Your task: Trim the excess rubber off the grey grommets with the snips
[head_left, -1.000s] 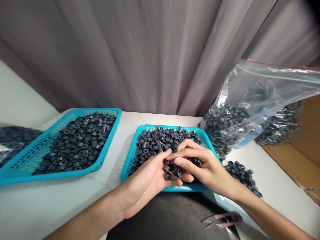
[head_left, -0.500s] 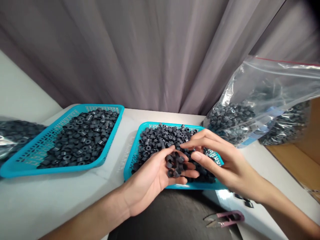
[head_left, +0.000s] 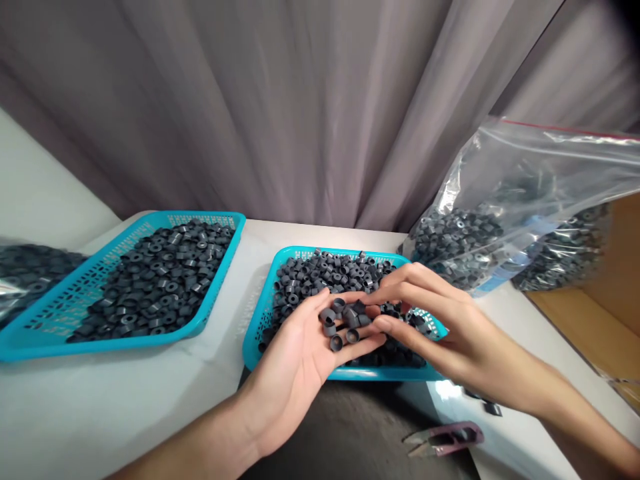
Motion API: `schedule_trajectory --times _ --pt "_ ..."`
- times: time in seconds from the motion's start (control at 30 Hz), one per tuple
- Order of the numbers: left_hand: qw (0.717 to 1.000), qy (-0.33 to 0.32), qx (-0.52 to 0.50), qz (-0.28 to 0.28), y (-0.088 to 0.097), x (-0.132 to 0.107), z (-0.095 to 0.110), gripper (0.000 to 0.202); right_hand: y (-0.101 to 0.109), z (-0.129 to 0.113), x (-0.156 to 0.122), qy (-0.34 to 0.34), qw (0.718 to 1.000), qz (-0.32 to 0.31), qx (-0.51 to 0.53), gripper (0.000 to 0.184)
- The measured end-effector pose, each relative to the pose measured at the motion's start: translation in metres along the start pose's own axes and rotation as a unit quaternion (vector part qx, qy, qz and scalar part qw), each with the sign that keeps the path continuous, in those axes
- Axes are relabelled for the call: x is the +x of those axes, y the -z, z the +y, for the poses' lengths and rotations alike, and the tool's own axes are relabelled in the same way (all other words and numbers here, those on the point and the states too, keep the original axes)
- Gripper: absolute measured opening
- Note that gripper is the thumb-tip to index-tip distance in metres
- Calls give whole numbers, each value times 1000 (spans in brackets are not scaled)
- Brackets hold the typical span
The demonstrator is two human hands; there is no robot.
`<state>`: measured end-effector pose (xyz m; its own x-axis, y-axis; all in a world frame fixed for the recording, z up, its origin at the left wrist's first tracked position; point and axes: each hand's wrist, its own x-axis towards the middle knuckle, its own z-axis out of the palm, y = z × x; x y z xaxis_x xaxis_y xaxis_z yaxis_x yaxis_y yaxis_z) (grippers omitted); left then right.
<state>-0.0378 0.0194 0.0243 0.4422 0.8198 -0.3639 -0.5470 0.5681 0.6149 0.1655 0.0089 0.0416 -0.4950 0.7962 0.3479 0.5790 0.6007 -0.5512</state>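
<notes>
My left hand (head_left: pixel 305 353) is palm up over the nearer turquoise basket (head_left: pixel 350 375), its fingers stretched under a small heap of dark grey plastic caps (head_left: pixel 352 335). These caps are short, cup-shaped and hollow on one side. From the right, my right hand (head_left: pixel 425 320) reaches in, thumb and forefinger curved and slightly apart at the edge of the heap, beside the left fingertips. I see no cap clearly pinched between them. The basket below holds a deep pile of similar dark pieces (head_left: pixel 325 270), partly hidden by both hands.
Another turquoise basket (head_left: pixel 210 313) with dark rings stands left, beside a plastic bag (head_left: pixel 35 267) of pieces. Clear zip bags (head_left: pixel 465 233) of them stand back right near a cardboard box (head_left: pixel 620 260). Purple-handled thread snips (head_left: pixel 445 439) lie in front. A grey curtain (head_left: pixel 280 113) hangs behind.
The caps have shifted and spread in my left palm, which has opened flatter. My right thumb and forefinger have drawn closer to each other beside the caps. The view has moved slightly.
</notes>
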Motion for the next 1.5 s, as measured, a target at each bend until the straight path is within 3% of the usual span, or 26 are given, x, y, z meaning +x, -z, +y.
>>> schedule_trajectory --times 0.27,0.5,0.83,1.13,1.37,1.5 --pt "1000 22 -7 -10 0 -4 -5 28 -14 0 1 -5 1000 -3 -9 23" --pt "998 -47 45 -5 1 -6 -9 21 -18 4 3 -11 999 29 22 10" --pt "993 -52 99 31 -1 -8 -14 19 -24 3 3 -38 995 35 88 7" --pt "981 -66 176 51 -2 -7 -11 13 -33 10 1 28 997 59 42 10" --pt "989 -39 102 98 0 -6 -12 12 -37 14 2 33 997 50 43 5" --pt "991 -60 63 106 1 -5 -13 14 -40 15 1 35 997 53 42 5"
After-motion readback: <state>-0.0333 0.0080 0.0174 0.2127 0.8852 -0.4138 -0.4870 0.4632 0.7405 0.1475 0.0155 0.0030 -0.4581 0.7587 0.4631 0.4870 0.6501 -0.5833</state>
